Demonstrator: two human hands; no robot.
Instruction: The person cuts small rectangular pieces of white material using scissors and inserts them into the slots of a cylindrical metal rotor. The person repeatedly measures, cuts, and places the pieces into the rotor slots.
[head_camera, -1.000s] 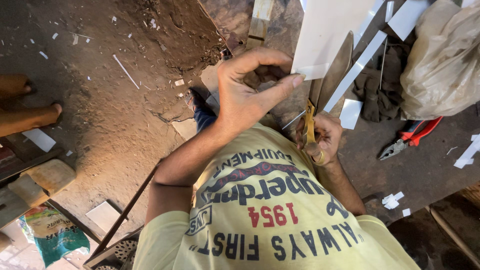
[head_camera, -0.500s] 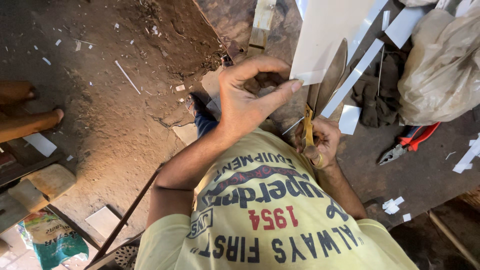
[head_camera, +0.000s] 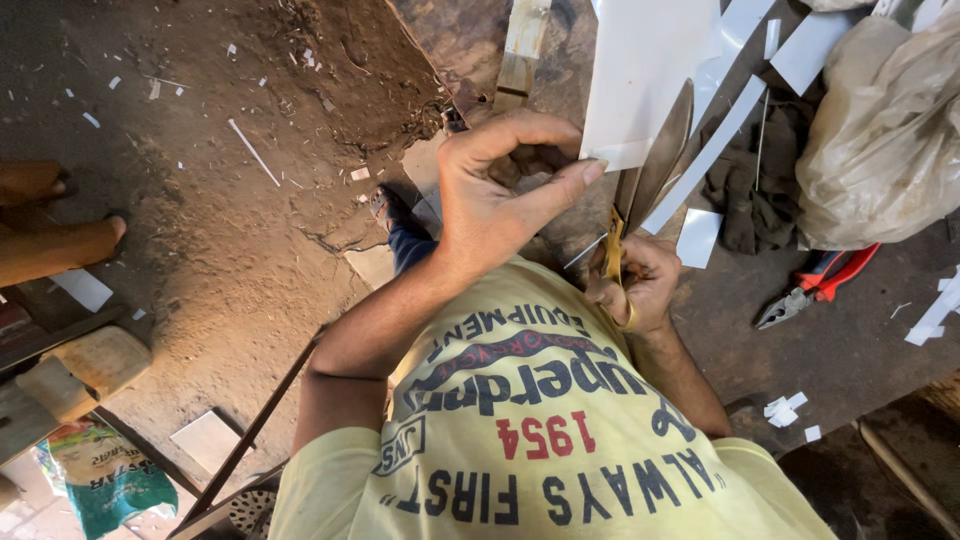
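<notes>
My left hand (head_camera: 500, 195) pinches the lower edge of a white sheet (head_camera: 650, 70) between thumb and fingers. My right hand (head_camera: 640, 285) grips the yellow handles of large shears (head_camera: 655, 165), close to my chest. The long metal blades point up and away from me, against the sheet's bottom right edge. A narrow white strip (head_camera: 705, 155) runs slanting just right of the blades. My yellow printed shirt fills the lower middle of the view.
Red-handled pliers (head_camera: 815, 290) lie on the dark work surface at the right, below a pale plastic bag (head_camera: 880, 130) and a dark cloth (head_camera: 750, 190). White offcuts (head_camera: 785, 410) are scattered about. Another person's feet (head_camera: 55, 245) rest on the dirt floor at the left.
Both hands keep their grips and stay almost in place. The shears and sheet have barely shifted; only the view has moved slightly.
</notes>
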